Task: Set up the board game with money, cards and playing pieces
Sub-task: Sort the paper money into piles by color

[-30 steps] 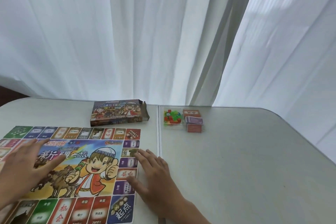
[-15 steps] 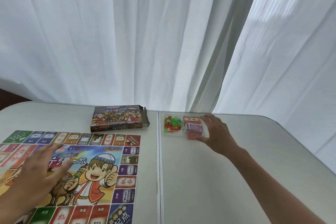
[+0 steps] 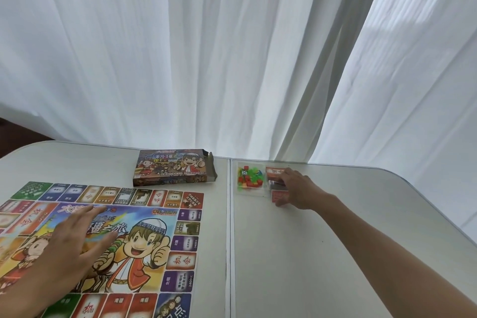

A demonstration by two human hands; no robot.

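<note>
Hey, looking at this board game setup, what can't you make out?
Head view only.
- Card stacks: right hand covers their right side; grip and stack count unclear.
- Game board: cut off by left and bottom edges; left hand lies flat over its middle.
- Pieces in clear tray: too small to count.
- Game box: contents hidden by its walls.

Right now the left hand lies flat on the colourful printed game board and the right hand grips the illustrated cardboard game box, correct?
No. The head view shows the right hand gripping the small red and purple card packs beside the clear tray of coloured pieces; the illustrated cardboard game box lies untouched. The left hand does lie flat on the colourful printed game board.
</note>
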